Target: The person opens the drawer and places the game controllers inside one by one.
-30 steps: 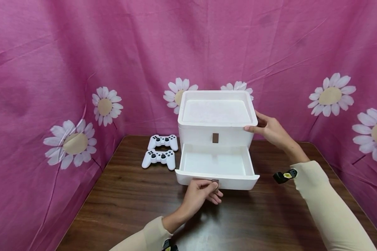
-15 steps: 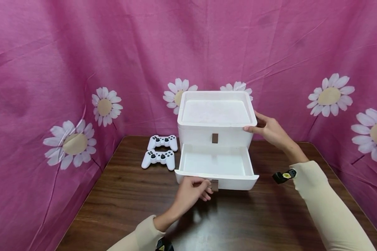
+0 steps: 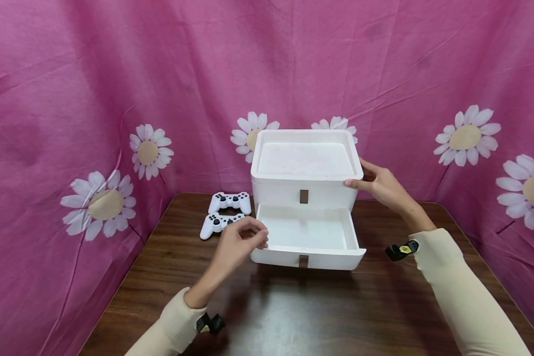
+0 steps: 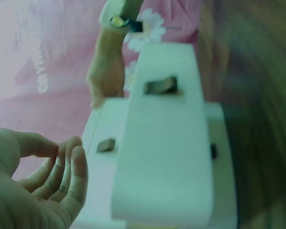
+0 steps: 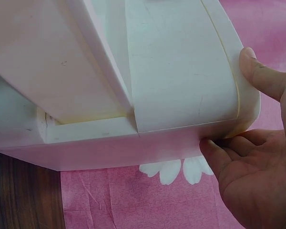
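A white two-drawer storage box [image 3: 276, 190] stands on the table, its lower drawer [image 3: 333, 259] pulled out and bare inside. Brown tabs mark both drawer fronts. My right hand [image 3: 384, 189] grips the box's upper right corner, thumb on the front edge and fingers round the side, as the right wrist view also shows. Over the lower drawer's left front corner hovers my left hand [image 3: 240, 242], loosely curled with nothing in it; in the left wrist view its thumb nears the fingertips. Two white game controllers lie left of the box; the left hand partly covers the nearer controller [image 3: 211, 226] but not the farther controller [image 3: 229, 201].
The dark wooden table [image 3: 169, 267] extends in front of the box and to both sides. A pink curtain [image 3: 204, 74] with white daisies surrounds it at the back and sides.
My left hand has let go of the lower drawer's tab and moved left and up toward the controllers. The drawer stays out, and the right hand keeps its place on the box.
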`<state>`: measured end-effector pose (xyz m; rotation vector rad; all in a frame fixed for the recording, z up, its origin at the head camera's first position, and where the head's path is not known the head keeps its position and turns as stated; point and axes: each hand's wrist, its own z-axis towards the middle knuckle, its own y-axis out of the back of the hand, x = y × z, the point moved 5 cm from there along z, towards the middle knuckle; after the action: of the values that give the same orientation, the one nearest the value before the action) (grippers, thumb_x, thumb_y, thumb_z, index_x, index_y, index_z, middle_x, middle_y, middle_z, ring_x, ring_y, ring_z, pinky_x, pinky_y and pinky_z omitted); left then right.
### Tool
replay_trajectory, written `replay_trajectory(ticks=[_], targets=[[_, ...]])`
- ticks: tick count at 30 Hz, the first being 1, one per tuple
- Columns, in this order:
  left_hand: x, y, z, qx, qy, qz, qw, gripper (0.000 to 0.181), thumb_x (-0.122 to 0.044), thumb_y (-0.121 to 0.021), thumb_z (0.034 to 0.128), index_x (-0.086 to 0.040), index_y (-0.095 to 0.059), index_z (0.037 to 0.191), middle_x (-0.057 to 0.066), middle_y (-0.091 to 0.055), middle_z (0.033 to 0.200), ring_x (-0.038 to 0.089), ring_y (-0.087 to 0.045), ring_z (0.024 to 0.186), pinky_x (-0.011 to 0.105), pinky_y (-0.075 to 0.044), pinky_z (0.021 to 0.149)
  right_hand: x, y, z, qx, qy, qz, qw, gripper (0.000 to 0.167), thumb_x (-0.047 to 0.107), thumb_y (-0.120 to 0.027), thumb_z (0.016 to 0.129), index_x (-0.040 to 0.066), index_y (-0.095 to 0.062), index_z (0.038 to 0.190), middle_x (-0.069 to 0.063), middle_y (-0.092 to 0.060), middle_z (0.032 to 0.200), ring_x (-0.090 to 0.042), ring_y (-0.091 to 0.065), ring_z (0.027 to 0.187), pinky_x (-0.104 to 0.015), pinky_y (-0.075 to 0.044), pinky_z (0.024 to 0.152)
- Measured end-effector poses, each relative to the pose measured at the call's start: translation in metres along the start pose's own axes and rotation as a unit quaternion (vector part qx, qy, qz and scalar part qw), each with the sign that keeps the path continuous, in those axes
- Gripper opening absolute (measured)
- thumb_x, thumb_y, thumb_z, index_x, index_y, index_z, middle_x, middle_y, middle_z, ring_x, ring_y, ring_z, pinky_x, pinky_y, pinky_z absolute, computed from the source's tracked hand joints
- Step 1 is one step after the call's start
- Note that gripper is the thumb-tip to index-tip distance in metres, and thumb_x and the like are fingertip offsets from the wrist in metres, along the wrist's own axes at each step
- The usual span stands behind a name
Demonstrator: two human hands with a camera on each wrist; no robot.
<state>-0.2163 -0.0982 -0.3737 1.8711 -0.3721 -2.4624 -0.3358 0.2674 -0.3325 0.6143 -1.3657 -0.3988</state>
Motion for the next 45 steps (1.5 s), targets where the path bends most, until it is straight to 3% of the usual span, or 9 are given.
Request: replay_trajectory(ticks=[8,12,16,20,25,28,33,40,45], targets=[[0.000,0.040,0.028,-0.004,0.006,0.010,0.9999,0.011,-0.004,-0.076,0.0970,0.005,-0.076,0.104,0.014,-0.076,0.086,0.014,-0.075,0.071,0.033,-0.065,0.071,0.001,0.000,-0.001,0.000,-0.001,-0.002,1.0000,0.098,0.048,-0.078,0.097,0.020,-0.020,0.171,-0.022,-0.049,0.162,-0.037,-0.054,0.143,-0.062,-0.044,0.119],[0.003,0.056,0.041,0.009,0.007,0.029,0.9995,0.013,-0.006,-0.075,0.0975,0.005,-0.076,0.105,0.016,-0.077,0.088,0.015,-0.075,0.073,0.027,-0.063,0.069,0.002,0.000,-0.002,-0.004,0.003,-0.004,1.0000,0.098,0.047,-0.078,0.097,0.019,-0.020,0.171,-0.022,-0.050,0.162,-0.036,-0.055,0.142,-0.060,-0.045,0.119],[0.006,0.068,0.052,0.028,-0.004,0.056,0.9980,0.013,-0.007,-0.074,0.0983,0.003,-0.077,0.106,0.015,-0.077,0.087,0.024,-0.076,0.074,0.028,-0.062,0.068,0.003,0.000,-0.003,-0.004,0.004,-0.004,1.0000,0.098,0.047,-0.077,0.097,0.020,-0.020,0.171,-0.022,-0.050,0.162,-0.036,-0.055,0.142,-0.060,-0.045,0.118],[0.007,0.077,0.063,0.049,-0.019,0.102,0.9934,0.012,-0.007,-0.074,0.0983,0.000,-0.078,0.107,0.016,-0.077,0.087,0.028,-0.075,0.073,0.029,-0.062,0.067,0.002,0.000,-0.003,-0.005,0.004,-0.001,1.0000,0.097,0.047,-0.078,0.097,0.020,-0.021,0.171,-0.021,-0.050,0.162,-0.035,-0.055,0.143,-0.058,-0.045,0.118],[0.016,0.088,0.078,0.073,-0.035,0.168,0.9824,0.015,-0.006,-0.073,0.0973,-0.001,-0.078,0.110,0.018,-0.078,0.093,0.026,-0.075,0.078,0.028,-0.063,0.070,0.001,0.001,-0.003,-0.012,0.005,-0.002,0.9999,0.096,0.046,-0.078,0.096,0.019,-0.023,0.170,-0.021,-0.054,0.158,-0.033,-0.055,0.142,-0.054,-0.045,0.118],[0.024,0.094,0.086,0.091,-0.056,0.227,0.9681,0.017,-0.005,-0.073,0.0961,-0.002,-0.078,0.112,0.013,-0.079,0.095,0.022,-0.074,0.083,0.033,-0.063,0.075,0.001,0.001,-0.002,-0.012,0.007,-0.005,0.9999,0.096,0.046,-0.078,0.096,0.019,-0.023,0.170,-0.021,-0.054,0.158,-0.033,-0.056,0.141,-0.054,-0.046,0.117],[0.043,0.100,0.096,0.138,-0.082,0.321,0.9335,0.025,-0.003,-0.072,0.0931,-0.001,-0.077,0.117,0.011,-0.080,0.104,0.025,-0.074,0.094,0.044,-0.062,0.083,0.001,0.000,-0.001,-0.009,0.008,-0.001,0.9999,0.096,0.045,-0.078,0.097,0.019,-0.023,0.170,-0.021,-0.055,0.158,-0.033,-0.056,0.141,-0.054,-0.047,0.117],[0.075,0.103,0.102,0.214,-0.029,0.439,0.8721,0.044,-0.011,-0.070,0.0887,-0.008,-0.073,0.132,0.010,-0.072,0.134,0.031,-0.068,0.123,0.052,-0.057,0.100,0.000,0.000,-0.001,-0.011,0.009,-0.001,0.9999,0.096,0.045,-0.078,0.097,0.020,-0.022,0.170,-0.020,-0.054,0.158,-0.033,-0.057,0.140,-0.054,-0.046,0.116],[0.100,0.100,0.105,0.251,-0.015,0.475,0.8432,0.055,-0.007,-0.071,0.0833,-0.006,-0.069,0.138,0.012,-0.066,0.146,0.034,-0.061,0.136,0.059,-0.053,0.107,0.001,0.000,-0.001,-0.010,0.008,0.000,0.9999,0.096,0.045,-0.078,0.097,0.020,-0.023,0.170,-0.020,-0.055,0.158,-0.032,-0.057,0.140,-0.053,-0.047,0.116]])
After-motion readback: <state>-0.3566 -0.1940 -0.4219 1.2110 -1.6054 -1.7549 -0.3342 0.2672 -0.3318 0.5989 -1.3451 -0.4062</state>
